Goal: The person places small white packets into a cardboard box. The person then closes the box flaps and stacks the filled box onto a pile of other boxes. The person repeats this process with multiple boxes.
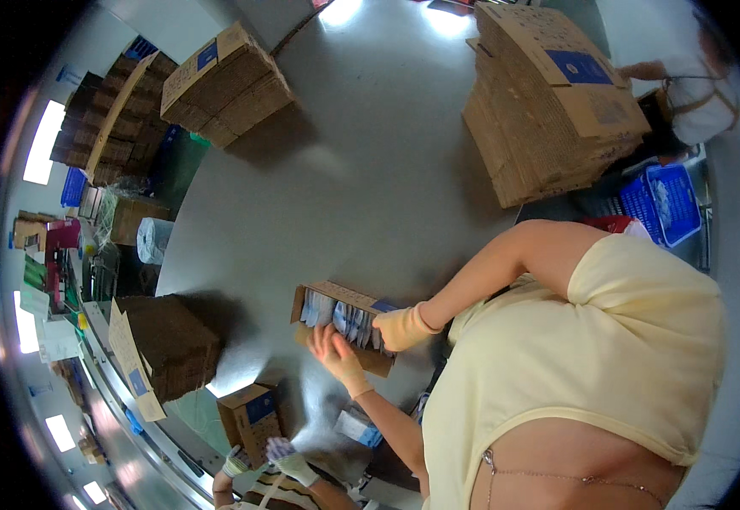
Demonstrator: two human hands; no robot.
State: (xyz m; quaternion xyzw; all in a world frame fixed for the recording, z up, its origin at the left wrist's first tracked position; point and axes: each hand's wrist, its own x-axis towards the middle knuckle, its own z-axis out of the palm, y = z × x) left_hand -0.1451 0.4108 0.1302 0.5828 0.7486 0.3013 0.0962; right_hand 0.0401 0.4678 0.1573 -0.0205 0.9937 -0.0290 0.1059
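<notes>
A narrow open carton [373,361] lies on the grey table, filled with a row of blue-and-white packets [349,321] standing on edge. My left hand [336,357] is at the carton's near long side, fingers apart and stretched over the edge of the packets. It wears a pale glove that leaves the fingers looking bare. My right hand [402,328], in a yellowish glove, is over the carton's right end. Its fingers are curled in against the packets there; whether one is pinched between them is hidden.
Tall stacks of flattened cartons stand at the far right [548,110], far left [225,93] and near left [175,344]. A co-worker's gloved hands [289,461] are beside another carton [251,421] at lower left. A blue basket [663,204] and another person in white [701,102] are at right.
</notes>
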